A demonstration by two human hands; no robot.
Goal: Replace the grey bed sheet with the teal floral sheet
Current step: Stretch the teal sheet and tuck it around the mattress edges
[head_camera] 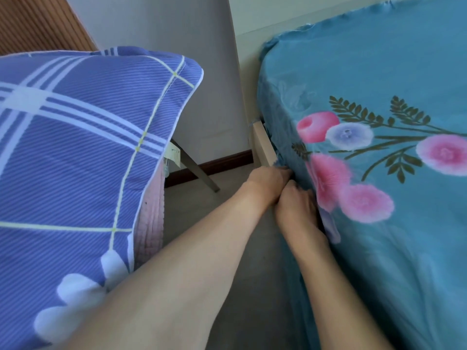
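Note:
The teal floral sheet (379, 72) covers the mattress on the right, with pink and lilac flowers printed near its side. Both my hands reach down to the mattress's lower side edge. My left hand (267, 179) has its fingertips pushed in against the sheet's hem by the pale wooden bed frame (262, 145). Just below it, my right hand (295, 205) lies along the sheet's side, fingers tucked under the fabric and partly hidden. No grey sheet is in view.
A purple plaid pillow (83, 147) with white flowers fills the left, lying on a pink padded thing (151, 221). A narrow strip of grey floor (227, 198) runs between it and the bed. White wall and dark skirting (222, 162) stand behind.

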